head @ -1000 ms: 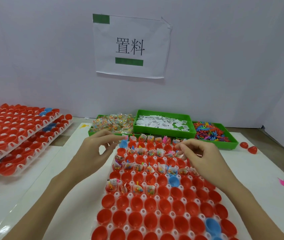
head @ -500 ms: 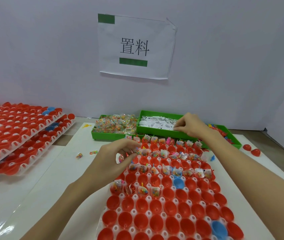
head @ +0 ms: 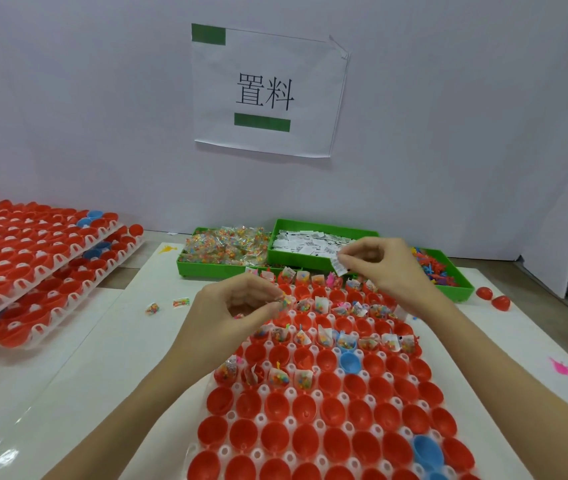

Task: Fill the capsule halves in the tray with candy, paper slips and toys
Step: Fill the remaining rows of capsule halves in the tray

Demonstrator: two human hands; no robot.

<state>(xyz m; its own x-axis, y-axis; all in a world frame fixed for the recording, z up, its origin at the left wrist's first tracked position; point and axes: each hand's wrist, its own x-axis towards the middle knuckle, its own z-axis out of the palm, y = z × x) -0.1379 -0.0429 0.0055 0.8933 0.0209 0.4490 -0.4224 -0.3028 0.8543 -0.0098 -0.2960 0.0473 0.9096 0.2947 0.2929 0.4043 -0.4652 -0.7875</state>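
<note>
Head view: right hand (head: 388, 268) pinches paper slip (head: 338, 264).

This is a small packing or assembly station, a workshop bench rather than a home. A white partition wall closes off the back, and taped to it with green tape is a printed sheet (head: 268, 90) reading 置料. Under it three green bins stand side by side: candy packets (head: 227, 245), paper slips (head: 310, 242), plastic toys (head: 434, 266). A white tray (head: 275, 455) of red and blue capsule halves fills the white tabletop (head: 78, 382). Off to the left more such trays (head: 29, 258) are stacked, loaded with capsule halves. It is batch work, laid out in bulk.
</note>
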